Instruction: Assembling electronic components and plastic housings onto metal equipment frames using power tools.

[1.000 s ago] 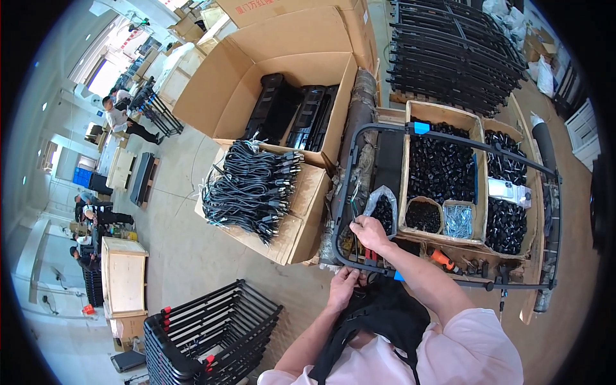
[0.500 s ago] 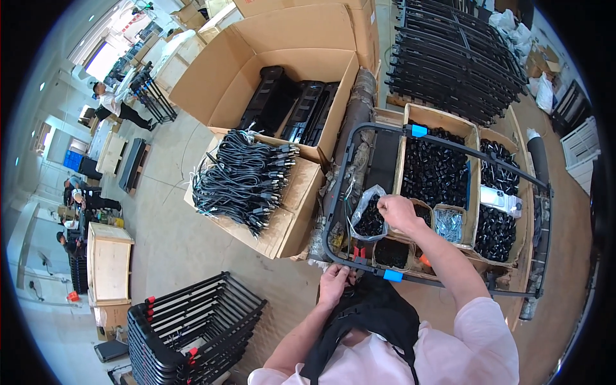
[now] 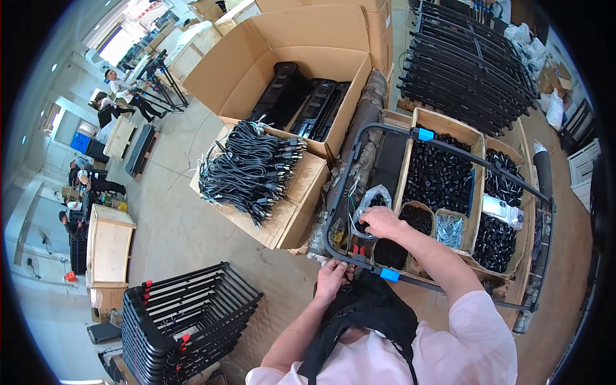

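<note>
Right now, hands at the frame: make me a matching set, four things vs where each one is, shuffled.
Things:
1. Right hand
2. Left hand
3. Cables
4. Silver parts

Places:
A. Heaped on a carton
B. In a small open box
C. By the near-left corner of the frame
D. At the clear bag

Pairs: 1-D, 2-C, 3-A, 4-B

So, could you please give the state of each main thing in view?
Parts bin, open, holding black pieces
Black frame, lying over the bin
Plastic bag, open
Right hand, at the bag's mouth
Large cardboard box, flaps open
Black cables, heaped
Lower-left frames, stacked
</note>
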